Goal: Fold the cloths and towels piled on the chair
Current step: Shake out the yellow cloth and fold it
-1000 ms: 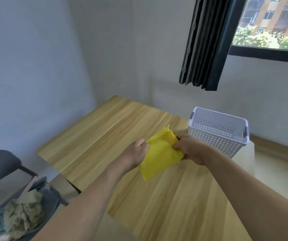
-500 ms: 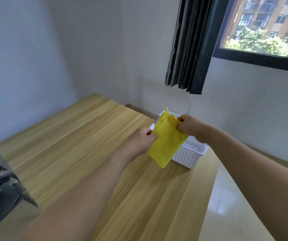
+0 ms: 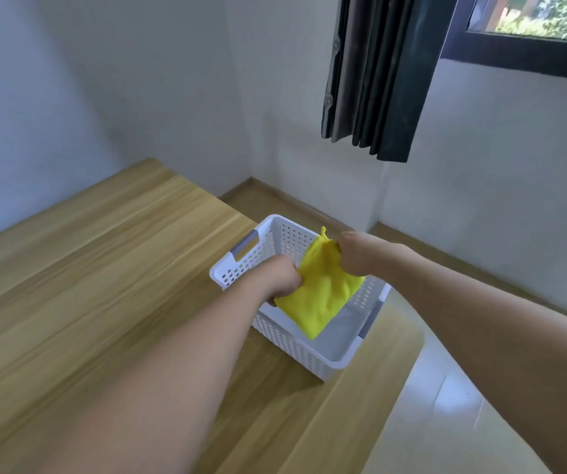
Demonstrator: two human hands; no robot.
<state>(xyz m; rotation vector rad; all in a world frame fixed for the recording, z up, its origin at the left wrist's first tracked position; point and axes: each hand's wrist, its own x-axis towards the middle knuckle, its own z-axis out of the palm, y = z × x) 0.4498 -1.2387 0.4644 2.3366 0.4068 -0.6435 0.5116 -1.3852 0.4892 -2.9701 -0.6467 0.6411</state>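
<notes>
A folded yellow cloth [image 3: 323,292] hangs over the open top of a white perforated basket [image 3: 241,265]. My left hand [image 3: 280,277] grips the cloth's left edge, fingers curled round it. My right hand [image 3: 355,253] pinches its upper right corner. Both hands hold the cloth inside the basket's rim, its lower corner pointing down toward the grey basket floor. The chair and its pile of cloths are out of view.
The basket stands at the right end of a wooden table [image 3: 104,285]. A dark curtain [image 3: 377,73] hangs beside a window [image 3: 545,15] at the upper right. Pale tiled floor [image 3: 446,415] lies right of the table.
Both hands carried the yellow cloth from above the table to over the basket and lowered it into its opening. The view swung right, so the chair left the frame.
</notes>
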